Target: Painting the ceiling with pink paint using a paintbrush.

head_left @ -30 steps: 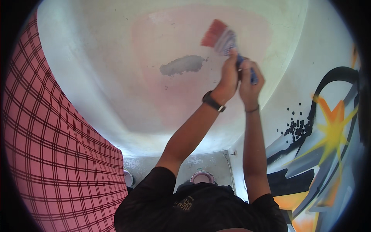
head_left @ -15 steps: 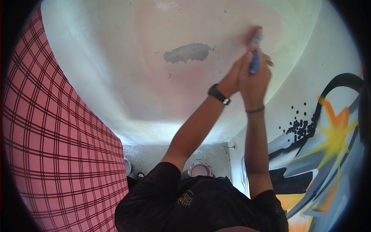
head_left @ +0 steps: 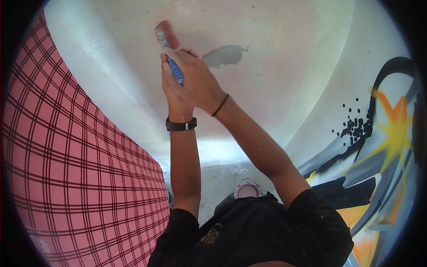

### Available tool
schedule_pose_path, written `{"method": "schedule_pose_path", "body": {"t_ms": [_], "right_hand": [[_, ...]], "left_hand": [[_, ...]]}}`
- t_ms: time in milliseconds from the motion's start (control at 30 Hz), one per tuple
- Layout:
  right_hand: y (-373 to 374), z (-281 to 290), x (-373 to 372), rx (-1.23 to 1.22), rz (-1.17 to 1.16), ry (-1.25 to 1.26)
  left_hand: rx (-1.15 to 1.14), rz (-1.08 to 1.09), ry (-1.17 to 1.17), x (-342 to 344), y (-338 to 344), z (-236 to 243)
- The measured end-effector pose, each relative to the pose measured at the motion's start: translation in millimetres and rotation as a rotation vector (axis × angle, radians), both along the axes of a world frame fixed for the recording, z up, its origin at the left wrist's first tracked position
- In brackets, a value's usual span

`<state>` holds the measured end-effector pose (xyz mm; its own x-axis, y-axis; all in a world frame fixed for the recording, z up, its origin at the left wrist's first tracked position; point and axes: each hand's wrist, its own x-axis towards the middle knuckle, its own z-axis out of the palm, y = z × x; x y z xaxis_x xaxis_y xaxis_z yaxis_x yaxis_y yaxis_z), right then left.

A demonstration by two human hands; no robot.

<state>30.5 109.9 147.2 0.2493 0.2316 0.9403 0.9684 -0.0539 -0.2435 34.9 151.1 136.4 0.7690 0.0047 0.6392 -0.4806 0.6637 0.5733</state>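
Note:
A wide paintbrush (head_left: 173,64) with red bristles and a blue handle is against the pale, faintly pink wall (head_left: 267,89), left of a grey bare patch (head_left: 222,55). My left hand (head_left: 173,91), with a black watch at the wrist, grips the handle from below. Over it, my right hand (head_left: 195,78), wearing a thin dark band, is also closed round the handle, partly hiding the left one.
Pink checked fabric (head_left: 80,169) lines the left side. A painted wall (head_left: 378,151) with black, yellow and orange shapes stands at the right. Below, on the grey floor (head_left: 210,180), a bucket (head_left: 247,191) shows behind my black shirt.
Both hands and the brush have swept from the upper right of the wall over to the left of the grey patch, with my forearms swinging left too.

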Motion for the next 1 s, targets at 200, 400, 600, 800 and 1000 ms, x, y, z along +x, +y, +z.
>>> {"method": "schedule_pose_path", "body": {"t_ms": [200,400,600,800,1000], "right_hand": [[-60.1,0.8,31.9,0.079,0.071,0.076],[-160.1,0.5,59.0,0.163,-0.025,0.217],[-254.9,4.3,70.5,0.213,-0.318,0.181],[-252.3,8.0,59.4,0.101,-0.832,-0.007],[-166.7,6.3,62.5,0.045,-0.772,-0.079]], "left_hand": [[-0.135,0.126,0.236,7.8,-27.4,-0.9],[-0.09,-0.168,0.175,61.3,-108.3,-2.0],[-0.004,-0.526,0.178,96.3,-206.0,11.3],[-0.007,-0.608,0.283,107.5,-223.1,10.6],[-0.13,-0.7,0.114,98.9,-136.2,4.3]]}}
